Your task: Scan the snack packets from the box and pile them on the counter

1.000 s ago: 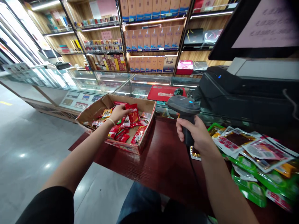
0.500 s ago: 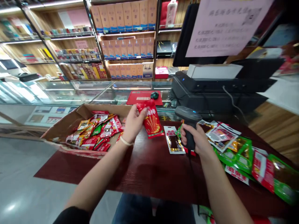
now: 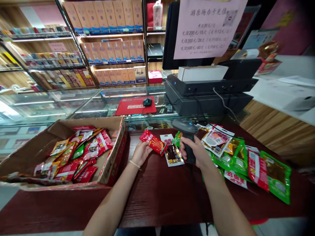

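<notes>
My left hand [image 3: 142, 152] is closed on the edge of a red snack packet [image 3: 155, 143] with orange sticks printed on it. The packet lies low over the table, its right end against a white-edged packet [image 3: 171, 151] with a dark window. In my right hand [image 3: 194, 151] is a dark barcode scanner [image 3: 186, 127], my fingers wrapped round its handle and its head tilted up to the left. A small green packet [image 3: 177, 139] shows just behind those fingers. Left of my left hand stands a cardboard box [image 3: 115, 160] holding several red, green and yellow packets.
Several snack packets [image 3: 236, 159] lie in a loose pile right of the scanner. Behind are a red mouse pad [image 3: 125, 106], a black mouse [image 3: 147, 102], and a dark cash drawer [image 3: 194, 104] under a monitor with a pink paper sign [image 3: 206, 29]. Stocked shelves line the back.
My left hand has lowered the red packet toward the table and turned it from upright to slanting sideways. The scanner stays in my right hand. The view has shifted right.
</notes>
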`<state>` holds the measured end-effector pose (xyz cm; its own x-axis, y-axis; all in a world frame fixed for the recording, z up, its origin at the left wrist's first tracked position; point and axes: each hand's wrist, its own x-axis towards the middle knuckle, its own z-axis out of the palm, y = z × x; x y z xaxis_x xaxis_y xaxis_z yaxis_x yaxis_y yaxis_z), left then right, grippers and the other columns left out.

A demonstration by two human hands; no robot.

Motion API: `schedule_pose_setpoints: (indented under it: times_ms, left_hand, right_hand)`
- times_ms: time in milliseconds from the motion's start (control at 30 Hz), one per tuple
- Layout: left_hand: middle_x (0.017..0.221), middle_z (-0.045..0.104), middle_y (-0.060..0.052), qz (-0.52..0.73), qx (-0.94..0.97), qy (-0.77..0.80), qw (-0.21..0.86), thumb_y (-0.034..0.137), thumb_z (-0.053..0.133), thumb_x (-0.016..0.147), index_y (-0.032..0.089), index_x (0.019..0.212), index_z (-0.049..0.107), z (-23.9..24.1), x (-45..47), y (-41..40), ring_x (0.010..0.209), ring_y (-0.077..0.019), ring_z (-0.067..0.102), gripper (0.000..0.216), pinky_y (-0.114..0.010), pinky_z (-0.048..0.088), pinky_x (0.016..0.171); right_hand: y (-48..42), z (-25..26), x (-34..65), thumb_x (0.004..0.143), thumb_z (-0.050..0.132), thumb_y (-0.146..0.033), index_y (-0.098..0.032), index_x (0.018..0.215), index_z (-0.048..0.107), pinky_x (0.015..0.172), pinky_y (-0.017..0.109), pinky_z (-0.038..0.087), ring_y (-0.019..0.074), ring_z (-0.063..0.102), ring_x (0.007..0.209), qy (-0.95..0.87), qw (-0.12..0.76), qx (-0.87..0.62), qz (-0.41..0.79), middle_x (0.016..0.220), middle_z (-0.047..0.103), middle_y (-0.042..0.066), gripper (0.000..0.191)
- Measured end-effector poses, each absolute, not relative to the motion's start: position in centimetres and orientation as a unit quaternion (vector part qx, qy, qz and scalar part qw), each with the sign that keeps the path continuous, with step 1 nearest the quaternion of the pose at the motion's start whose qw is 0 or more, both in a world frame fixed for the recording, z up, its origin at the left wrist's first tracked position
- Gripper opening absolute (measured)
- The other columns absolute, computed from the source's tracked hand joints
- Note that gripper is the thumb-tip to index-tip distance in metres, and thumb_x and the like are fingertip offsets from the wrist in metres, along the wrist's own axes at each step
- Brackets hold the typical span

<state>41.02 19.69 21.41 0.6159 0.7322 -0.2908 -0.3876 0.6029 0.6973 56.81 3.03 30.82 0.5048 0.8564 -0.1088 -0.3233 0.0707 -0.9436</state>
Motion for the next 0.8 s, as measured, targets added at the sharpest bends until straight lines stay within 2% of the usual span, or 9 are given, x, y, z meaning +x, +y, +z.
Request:
schedule_pose_setpoints:
  times_ms: [167,300,367,467,533,600,667,733,800]
  left_hand:
    - [0.093,0.071,-0.006,0.351,0.224,0.261,0.871,0.016,0.065,0.081,0.016,0.093,0.062,21.1,40.5,20.0,0.081,-0.0149,0.069,0.012,-0.031,0.056,0.082]
    - [0.075,0.063,0.0,0.334,0.177,0.246,0.893,0.026,0.059,0.088,0.02,0.102,0.062,21.5,40.5,20.1,0.062,-0.0103,0.061,0.015,-0.026,0.053,0.064]
    - [0.069,0.056,0.002,0.321,0.183,0.228,0.901,0.041,0.055,0.09,0.02,0.105,0.062,21.9,40.3,20.0,0.053,-0.0083,0.052,0.027,-0.022,0.046,0.052]
    - [0.072,0.056,-0.002,0.315,0.199,0.205,0.905,0.067,0.049,0.084,0.018,0.101,0.062,22.6,40.0,19.7,0.055,-0.0108,0.051,0.053,-0.023,0.044,0.049]
    - [0.072,0.057,-0.004,0.293,0.204,0.203,0.912,0.059,0.055,0.083,0.015,0.095,0.063,22.8,39.8,19.6,0.058,-0.012,0.054,0.046,-0.024,0.047,0.052]
    - [0.07,0.058,-0.004,0.261,0.202,0.204,0.922,0.038,0.058,0.083,0.012,0.093,0.064,22.8,39.6,19.6,0.056,-0.0112,0.054,0.028,-0.024,0.049,0.054]
    - [0.075,0.062,-0.006,0.254,0.193,0.203,0.926,0.024,0.055,0.081,0.01,0.099,0.065,22.6,39.6,19.7,0.06,-0.0118,0.058,0.024,-0.025,0.052,0.06]
    - [0.086,0.068,-0.009,0.271,0.193,0.217,0.918,0.02,0.054,0.081,0.009,0.106,0.065,22.3,39.8,19.8,0.069,-0.0138,0.065,0.029,-0.026,0.055,0.068]
    - [0.093,0.07,-0.009,0.294,0.204,0.249,0.9,0.025,0.056,0.085,0.01,0.109,0.064,22.0,40.0,20.0,0.074,-0.0154,0.067,0.029,-0.027,0.056,0.071]
  right_hand:
    - [3.3,30.3,56.8,0.077,0.073,-0.043,-0.024,0.092,0.052,0.033,0.021,0.038,0.0087,0.045,0.039,-0.247,0.679,-0.53,0.444,0.059,0.053,-0.008,0.032]
    - [3.5,30.4,56.5,0.075,0.074,-0.044,-0.024,0.09,0.053,0.032,0.02,0.037,0.0086,0.044,0.038,-0.242,0.672,-0.541,0.444,0.058,0.053,-0.008,0.033]
    - [3.6,30.4,56.3,0.074,0.075,-0.043,-0.023,0.087,0.052,0.032,0.02,0.037,0.0084,0.044,0.038,-0.239,0.67,-0.544,0.445,0.057,0.052,-0.008,0.033]
    - [3.6,30.4,56.2,0.073,0.076,-0.042,-0.023,0.08,0.05,0.032,0.02,0.038,0.0081,0.044,0.038,-0.238,0.666,-0.554,0.44,0.057,0.052,-0.007,0.033]
    - [3.7,30.2,56.2,0.073,0.075,-0.042,-0.022,0.075,0.048,0.033,0.02,0.038,0.008,0.044,0.038,-0.243,0.662,-0.556,0.44,0.057,0.051,-0.007,0.034]
    - [3.7,30.0,56.3,0.074,0.074,-0.042,-0.022,0.074,0.048,0.033,0.021,0.039,0.0082,0.044,0.039,-0.25,0.659,-0.554,0.442,0.057,0.051,-0.007,0.033]
    - [3.7,29.7,56.4,0.076,0.073,-0.041,-0.022,0.074,0.049,0.034,0.021,0.039,0.0086,0.044,0.039,-0.258,0.658,-0.553,0.442,0.057,0.051,-0.006,0.031]
    - [3.7,29.6,56.4,0.076,0.073,-0.041,-0.022,0.074,0.049,0.034,0.021,0.039,0.0088,0.044,0.039,-0.262,0.657,-0.553,0.44,0.057,0.052,-0.006,0.031]
    - [3.7,29.6,56.4,0.077,0.073,-0.042,-0.022,0.074,0.05,0.034,0.021,0.039,0.0086,0.045,0.04,-0.265,0.658,-0.554,0.436,0.057,0.052,-0.006,0.031]
